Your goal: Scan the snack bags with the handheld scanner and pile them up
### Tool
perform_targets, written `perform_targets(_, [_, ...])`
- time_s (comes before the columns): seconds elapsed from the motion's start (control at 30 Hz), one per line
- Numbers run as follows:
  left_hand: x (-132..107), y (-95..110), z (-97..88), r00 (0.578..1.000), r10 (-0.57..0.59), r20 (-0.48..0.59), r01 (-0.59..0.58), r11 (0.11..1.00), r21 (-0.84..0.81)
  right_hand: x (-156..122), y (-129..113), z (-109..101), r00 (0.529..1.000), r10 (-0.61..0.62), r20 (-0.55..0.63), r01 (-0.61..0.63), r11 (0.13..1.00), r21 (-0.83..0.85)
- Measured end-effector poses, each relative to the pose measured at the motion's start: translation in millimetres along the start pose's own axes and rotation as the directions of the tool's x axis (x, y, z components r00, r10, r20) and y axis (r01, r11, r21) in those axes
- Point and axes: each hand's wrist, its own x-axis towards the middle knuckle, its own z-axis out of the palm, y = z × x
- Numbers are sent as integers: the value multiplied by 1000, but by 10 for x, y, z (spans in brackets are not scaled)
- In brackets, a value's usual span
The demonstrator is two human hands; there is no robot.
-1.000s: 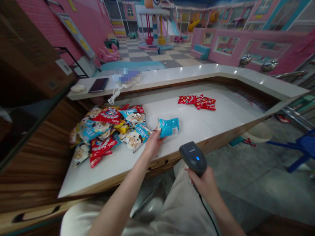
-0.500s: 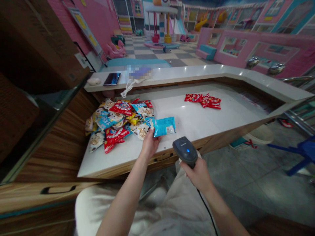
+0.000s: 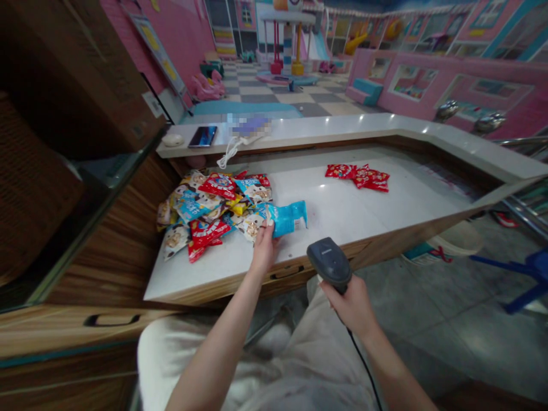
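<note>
My left hand (image 3: 264, 246) grips a blue snack packet (image 3: 287, 219) by its left end, just above the white counter (image 3: 325, 211). Its back, with part of a white barcode label, faces up. In my right hand (image 3: 351, 299) is a dark grey barcode scanner (image 3: 329, 261), its head pointed toward the packet and its black cord hanging down. Left of the packet lies a heap of snack packets (image 3: 192, 205) in red, blue, white and yellow. A few red packets (image 3: 371, 178) lie apart, farther back on the right of the counter.
A phone (image 3: 203, 136), a white rounded case (image 3: 173, 140) and a white cable (image 3: 229, 153) are on the raised ledge (image 3: 342, 125). Cardboard boxes (image 3: 85, 68) stand at left. A white bucket (image 3: 454, 242) and a blue stool (image 3: 522, 271) are on the floor at right.
The blue packet has tilted and bent, so less of its barcode label shows. The scanner's blue light has gone out. The camera view has shifted slightly.
</note>
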Motion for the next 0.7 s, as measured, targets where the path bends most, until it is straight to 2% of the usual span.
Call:
perform_targets(0.07, [-57, 157, -60, 977, 198, 82, -211, 951, 225, -1, 9, -30, 1000, -6, -9, 6, 1000, 2])
perform_targets(0.1, [-77, 266, -102, 943, 296, 152, -332, 877, 347, -1, 16, -44, 1000, -8, -12, 8, 1000, 7])
perform_targets(0.13, [-86, 387, -151, 894, 383, 233, -449, 767, 458, -2, 24, -55, 1000, -9, -16, 9, 1000, 14])
perform_targets(0.2, [-65, 618, -263, 770, 497, 399, -628, 482, 612, -5, 46, -67, 1000, -6, -18, 7, 1000, 30])
perform_targets(0.27, [8, 777, -371, 677, 542, 499, -683, 209, 700, -9, 73, -62, 1000, -2, -15, 2, 999, 42])
perform_targets(0.3, [57, 814, -415, 656, 546, 521, -671, 107, 733, -10, 87, -54, 1000, -1, -11, 1, 999, 44])
perform_targets(0.37, [162, 810, -479, 665, 512, 544, -619, -31, 785, -7, 110, -33, 1000, 0, -3, 0, 999, 45])
perform_targets(0.5, [308, 658, -493, 722, 372, 584, -557, -189, 809, 21, 141, -18, 1000, 0, -4, 1, 999, 51])
perform_targets(0.6, [321, 612, -417, 722, 382, 577, -531, -228, 816, 58, 185, -47, 1000, 3, -19, -2, 999, 55])
perform_targets(0.7, [288, 626, -271, 701, 435, 566, -529, -215, 821, 103, 277, -91, 999, 23, -36, -21, 997, 69])
